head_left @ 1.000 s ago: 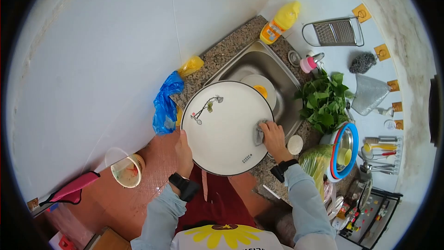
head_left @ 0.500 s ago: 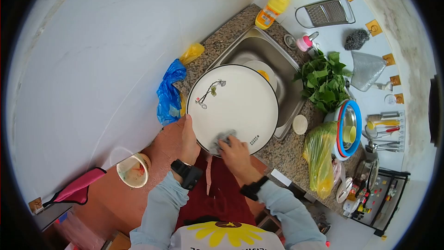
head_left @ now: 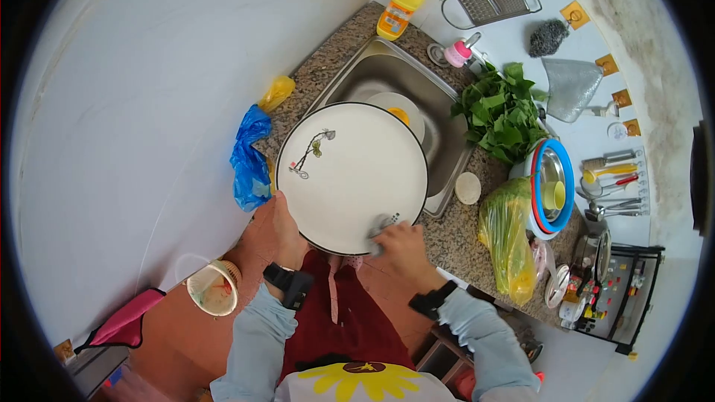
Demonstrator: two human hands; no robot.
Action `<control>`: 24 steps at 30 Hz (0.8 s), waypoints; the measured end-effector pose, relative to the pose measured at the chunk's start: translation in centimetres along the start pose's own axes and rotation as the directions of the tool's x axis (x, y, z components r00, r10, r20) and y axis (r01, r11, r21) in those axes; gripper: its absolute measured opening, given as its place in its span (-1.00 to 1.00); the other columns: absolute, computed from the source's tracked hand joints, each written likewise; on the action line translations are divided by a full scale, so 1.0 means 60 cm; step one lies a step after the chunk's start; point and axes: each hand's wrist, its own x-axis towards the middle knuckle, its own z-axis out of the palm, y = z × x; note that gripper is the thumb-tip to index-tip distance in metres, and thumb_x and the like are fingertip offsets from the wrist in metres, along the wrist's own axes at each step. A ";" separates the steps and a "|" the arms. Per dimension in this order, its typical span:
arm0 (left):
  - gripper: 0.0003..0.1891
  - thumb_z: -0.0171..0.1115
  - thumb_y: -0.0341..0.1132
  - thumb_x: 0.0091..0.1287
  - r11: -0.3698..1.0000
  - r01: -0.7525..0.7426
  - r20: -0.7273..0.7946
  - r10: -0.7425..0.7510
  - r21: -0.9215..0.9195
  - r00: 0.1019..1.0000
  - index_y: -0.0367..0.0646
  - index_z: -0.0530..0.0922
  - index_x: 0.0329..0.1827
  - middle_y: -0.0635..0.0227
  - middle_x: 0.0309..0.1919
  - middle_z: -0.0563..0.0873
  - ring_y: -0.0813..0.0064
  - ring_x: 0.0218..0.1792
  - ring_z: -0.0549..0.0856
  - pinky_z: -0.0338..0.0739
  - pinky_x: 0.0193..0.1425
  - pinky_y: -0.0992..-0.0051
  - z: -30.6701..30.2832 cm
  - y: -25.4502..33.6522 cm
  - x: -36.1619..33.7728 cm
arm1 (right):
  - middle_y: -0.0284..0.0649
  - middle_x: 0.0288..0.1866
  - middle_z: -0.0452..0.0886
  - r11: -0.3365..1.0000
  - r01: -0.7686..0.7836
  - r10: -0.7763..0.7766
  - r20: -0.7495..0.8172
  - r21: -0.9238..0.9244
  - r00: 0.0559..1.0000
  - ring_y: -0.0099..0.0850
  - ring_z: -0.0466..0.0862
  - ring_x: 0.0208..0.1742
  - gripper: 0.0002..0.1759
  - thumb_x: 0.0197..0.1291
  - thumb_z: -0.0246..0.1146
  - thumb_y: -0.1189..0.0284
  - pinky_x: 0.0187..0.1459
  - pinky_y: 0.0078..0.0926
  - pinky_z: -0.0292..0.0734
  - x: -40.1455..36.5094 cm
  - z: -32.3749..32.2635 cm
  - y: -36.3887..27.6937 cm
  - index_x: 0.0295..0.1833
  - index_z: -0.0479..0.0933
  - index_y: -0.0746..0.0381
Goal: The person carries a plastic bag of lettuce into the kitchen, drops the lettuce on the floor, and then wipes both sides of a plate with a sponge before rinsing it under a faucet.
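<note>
A large round white tray (head_left: 350, 171) with a dark rim and a flower drawing is held over the near-left part of the steel sink (head_left: 441, 123). My left hand (head_left: 287, 232) grips its lower left edge, thumb on top and the other fingers hidden beneath. At the lower right edge my right hand (head_left: 406, 254) is closed on a grey scouring pad (head_left: 380, 234), which presses on the tray's face near some small dark marks. Behind the tray, a white dish (head_left: 415, 119) with something yellow by it sits in the sink, partly covered.
Around the sink stand a yellow bottle (head_left: 404, 4), leafy greens (head_left: 499, 115), a blue-rimmed basin (head_left: 569, 186) and a yellow-green plastic bag (head_left: 506, 246). A blue bag (head_left: 249, 160) hangs at the counter's left edge. Below it, a bin (head_left: 214, 288) stands on the floor.
My right hand has slid the scouring pad rightward along the tray's lower edge, onto the dark marks. The tray and sink appear further left in view as the camera has shifted.
</note>
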 end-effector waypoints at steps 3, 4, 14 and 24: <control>-0.43 -0.19 0.02 0.51 1.000 0.019 0.034 -0.019 -0.005 0.999 -0.30 0.26 0.34 0.16 0.20 0.49 0.30 0.16 0.53 0.47 0.21 0.36 0.018 0.013 -0.014 | -0.36 -0.29 0.50 0.974 -0.107 0.100 -0.047 -0.197 0.994 -0.34 0.50 -0.15 -0.86 0.00 0.19 0.45 -0.17 -0.28 0.30 0.028 -0.025 0.086 -0.27 0.57 0.04; -0.42 -0.20 0.02 0.51 1.000 0.029 0.071 -0.029 -0.005 0.997 -0.31 0.25 0.34 0.17 0.20 0.49 0.31 0.16 0.53 0.47 0.21 0.36 0.020 0.017 -0.017 | -0.36 -0.29 0.50 0.974 -0.105 0.096 -0.052 -0.199 0.994 -0.34 0.50 -0.15 -0.86 0.00 0.19 0.45 -0.17 -0.28 0.30 0.044 -0.021 0.112 -0.27 0.57 0.04; -0.52 -0.18 -0.10 0.53 0.850 -0.217 -0.012 0.254 0.479 0.967 -0.37 0.40 0.21 0.18 0.07 0.57 0.41 0.02 0.56 0.40 0.15 0.46 -0.014 0.004 -0.001 | -0.24 -0.16 0.48 0.955 -0.097 -0.013 -0.365 -0.281 0.931 -0.28 0.56 -0.14 -0.67 0.09 0.12 0.51 -0.19 -0.34 0.45 0.342 -0.005 0.166 0.02 0.48 0.16; -0.57 -0.18 -0.17 0.53 0.828 -0.133 -0.069 0.202 0.544 0.977 -0.34 0.39 0.23 0.21 0.04 0.58 0.46 0.02 0.54 0.41 0.14 0.48 -0.014 0.001 -0.002 | -0.27 -0.10 0.54 0.735 0.668 -0.678 -0.131 -0.116 0.723 -0.34 0.51 -0.02 -0.73 0.04 0.13 0.46 -0.06 -0.33 0.40 0.467 0.023 -0.012 -0.08 0.53 0.15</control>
